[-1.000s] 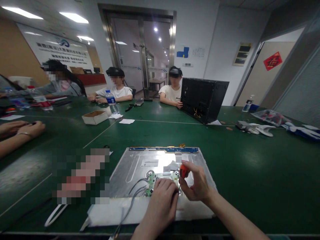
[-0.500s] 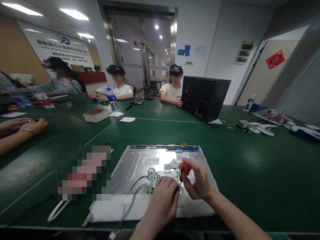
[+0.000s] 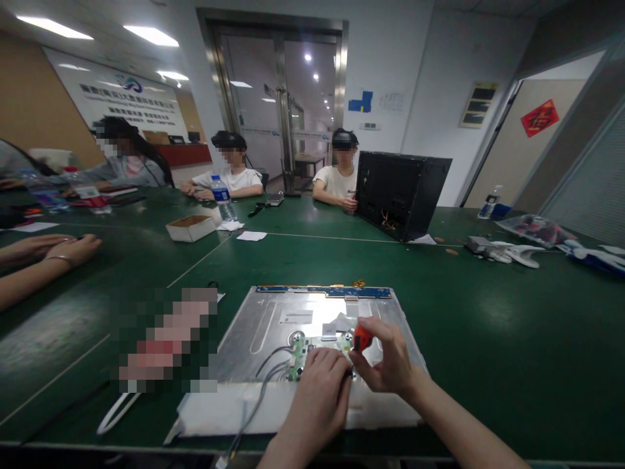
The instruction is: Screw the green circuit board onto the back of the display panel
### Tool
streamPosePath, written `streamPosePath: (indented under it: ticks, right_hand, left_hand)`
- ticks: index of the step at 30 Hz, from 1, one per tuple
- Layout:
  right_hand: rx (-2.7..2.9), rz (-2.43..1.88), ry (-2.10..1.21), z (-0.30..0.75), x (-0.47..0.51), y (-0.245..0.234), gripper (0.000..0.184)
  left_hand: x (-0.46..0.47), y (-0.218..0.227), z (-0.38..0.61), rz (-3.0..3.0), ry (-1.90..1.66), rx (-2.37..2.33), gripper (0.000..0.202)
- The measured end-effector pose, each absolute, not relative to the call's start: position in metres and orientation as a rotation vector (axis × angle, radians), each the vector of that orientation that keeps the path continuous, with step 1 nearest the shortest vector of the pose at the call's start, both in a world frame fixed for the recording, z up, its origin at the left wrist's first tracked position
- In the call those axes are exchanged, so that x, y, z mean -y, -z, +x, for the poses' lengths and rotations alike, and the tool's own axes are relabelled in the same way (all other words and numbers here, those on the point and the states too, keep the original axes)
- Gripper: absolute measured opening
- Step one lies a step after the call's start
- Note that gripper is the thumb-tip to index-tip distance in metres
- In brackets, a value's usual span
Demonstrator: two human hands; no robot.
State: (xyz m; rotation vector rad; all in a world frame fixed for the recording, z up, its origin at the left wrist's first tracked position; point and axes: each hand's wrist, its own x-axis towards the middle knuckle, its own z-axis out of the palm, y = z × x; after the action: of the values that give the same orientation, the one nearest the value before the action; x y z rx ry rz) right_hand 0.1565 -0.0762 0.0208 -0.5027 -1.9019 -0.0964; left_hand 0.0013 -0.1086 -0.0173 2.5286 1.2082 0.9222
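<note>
A silver display panel (image 3: 234, 355) lies back side up in front of me, with a blue circuit strip (image 3: 303, 291) along its far edge. Over the small green circuit board (image 3: 299, 352) on the panel, my left hand (image 3: 322, 381) rests with its fingers bent together; their tips are hidden. Between thumb and fingers, my right hand (image 3: 393, 358) grips the red-and-black handle of a screwdriver (image 3: 362, 338). Its lower end is by my left fingertips at the board's right side. Grey cables (image 3: 266, 381) run from the board toward the table's front edge.
To the left lies a blurred pinkish object with a white loop (image 3: 114, 413). Farther off on the green table (image 3: 488, 339) are a white box (image 3: 190, 228), a water bottle (image 3: 223, 198) and a black computer case (image 3: 403, 195). Other people sit around; a neighbour's hands (image 3: 63, 254) are at left.
The view has shifted slightly. My right hand has turned the screwdriver a little, and its thin shaft, visible before, is now mostly hidden. My left hand stays on the board.
</note>
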Motion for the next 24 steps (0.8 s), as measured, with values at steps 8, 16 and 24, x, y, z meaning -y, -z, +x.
streamPosePath:
  ticks: [8,16,24]
  right_hand:
    - [1.878,-0.523,0.118,0.1561,0.0772,-0.0203,0.055]
    - [1.893,-0.534,0.149,0.1564,0.0772,-0.0233,0.05]
    - [1.886,-0.51,0.078,0.1577,0.0768,-0.0253,0.053]
  left_hand:
    - [0.1078,0.0219,0.0008,2.528,-0.894,-1.214,0.015]
    - [0.1081,0.0208,0.0013,2.543,-0.91,-1.228,0.017]
    - [0.1094,0.0178,0.0013,2.515,-0.876,-1.236,0.015]
